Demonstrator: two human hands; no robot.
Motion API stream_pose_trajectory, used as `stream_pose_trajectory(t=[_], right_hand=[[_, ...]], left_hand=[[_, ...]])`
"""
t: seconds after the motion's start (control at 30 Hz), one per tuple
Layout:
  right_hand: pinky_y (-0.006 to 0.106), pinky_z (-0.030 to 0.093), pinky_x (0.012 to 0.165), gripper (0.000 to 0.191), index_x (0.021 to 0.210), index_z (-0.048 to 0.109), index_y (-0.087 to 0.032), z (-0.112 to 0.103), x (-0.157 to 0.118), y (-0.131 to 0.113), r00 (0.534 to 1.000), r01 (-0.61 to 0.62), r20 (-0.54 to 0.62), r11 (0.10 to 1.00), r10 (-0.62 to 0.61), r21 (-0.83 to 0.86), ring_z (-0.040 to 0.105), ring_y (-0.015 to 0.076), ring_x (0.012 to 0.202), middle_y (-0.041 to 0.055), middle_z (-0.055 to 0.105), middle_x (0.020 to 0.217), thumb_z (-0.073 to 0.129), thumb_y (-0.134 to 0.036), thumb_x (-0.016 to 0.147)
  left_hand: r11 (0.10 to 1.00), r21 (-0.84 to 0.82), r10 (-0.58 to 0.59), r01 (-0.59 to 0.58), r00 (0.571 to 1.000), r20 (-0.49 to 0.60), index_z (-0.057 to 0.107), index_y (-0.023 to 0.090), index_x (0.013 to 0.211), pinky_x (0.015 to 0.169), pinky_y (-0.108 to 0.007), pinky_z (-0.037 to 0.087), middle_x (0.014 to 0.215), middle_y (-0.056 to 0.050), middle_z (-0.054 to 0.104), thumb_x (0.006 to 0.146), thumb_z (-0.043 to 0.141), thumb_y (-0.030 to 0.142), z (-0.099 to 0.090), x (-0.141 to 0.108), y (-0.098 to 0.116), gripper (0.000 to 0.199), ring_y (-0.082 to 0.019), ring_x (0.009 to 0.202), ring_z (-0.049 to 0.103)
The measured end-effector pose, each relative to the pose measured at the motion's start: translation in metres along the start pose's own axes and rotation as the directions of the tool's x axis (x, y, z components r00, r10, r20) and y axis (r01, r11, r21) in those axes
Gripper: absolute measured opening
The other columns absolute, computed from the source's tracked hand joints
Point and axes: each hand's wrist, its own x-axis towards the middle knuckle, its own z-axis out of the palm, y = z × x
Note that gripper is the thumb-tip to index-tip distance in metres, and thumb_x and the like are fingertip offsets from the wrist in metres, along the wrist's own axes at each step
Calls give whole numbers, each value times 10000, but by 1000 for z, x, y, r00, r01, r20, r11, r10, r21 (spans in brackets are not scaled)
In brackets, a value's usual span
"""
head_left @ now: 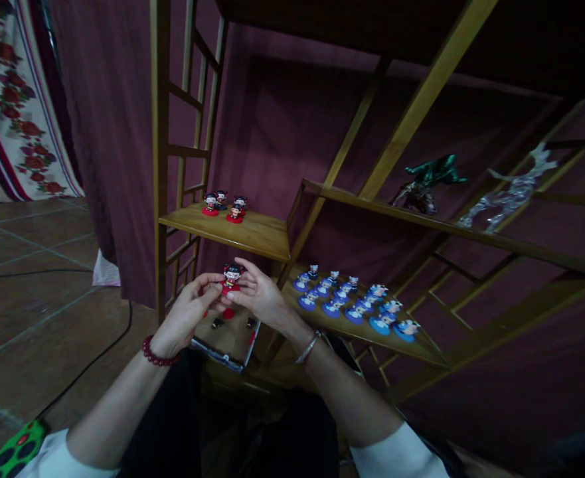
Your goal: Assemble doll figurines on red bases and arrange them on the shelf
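Between my two hands is a small doll figurine (232, 276) with black hair buns, red clothes and a red base. My left hand (195, 304) grips it from the left with thumb and fingers. From the right, my right hand (257, 295) pinches it near the base, its index finger raised beside the head. Below my hands sits an open box (222, 353) with red and black pieces in it, partly hidden by my fingers. On the small wooden shelf (257, 240) above stand several similar red-based figurines (235, 211).
A lower shelf (421, 352) to the right carries several blue-based figurines (356, 309). Higher up, a dark green statuette (429, 182) and a clear, glassy statuette (514, 189) stand on another shelf. A wooden post (160, 146) rises at the left; a cable (93, 362) crosses the floor.
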Motion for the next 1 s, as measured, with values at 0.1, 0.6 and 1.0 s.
stream_pose_trajectory(t=[0.1, 0.6, 1.0], right_hand=[[367, 445, 880, 751, 1227, 374, -243, 0, 1, -1, 1000, -1, -5, 1000, 1, 0, 567, 143, 896, 24, 557, 945, 722, -216, 562], [365, 449, 873, 720, 1220, 386, -230, 3, 7, -31, 996, 85, 5, 995, -85, -46, 571, 145, 882, 31, 556, 946, 712, -215, 578], [366, 447, 882, 694, 1220, 396, -268, -6, 25, -57, 981, 173, -65, 979, -181, -111, 570, 143, 890, 21, 572, 955, 706, -226, 600]], left_hand=[[1000, 24, 11, -11, 1000, 5, 549, 128, 935, 559, -218, 475, 728, -25, 616, 680, 638, 302, -1, 0, 1, 321, -114, 618, 591], [969, 170, 176, -182, 983, 48, 551, 141, 973, 600, -219, 478, 864, -49, 597, 703, 617, 335, 0, -1, 26, 339, -129, 727, 565], [897, 274, 356, -347, 934, 18, 575, 152, 945, 630, -224, 457, 852, -43, 617, 689, 619, 324, 8, 20, 46, 312, -135, 724, 567]])
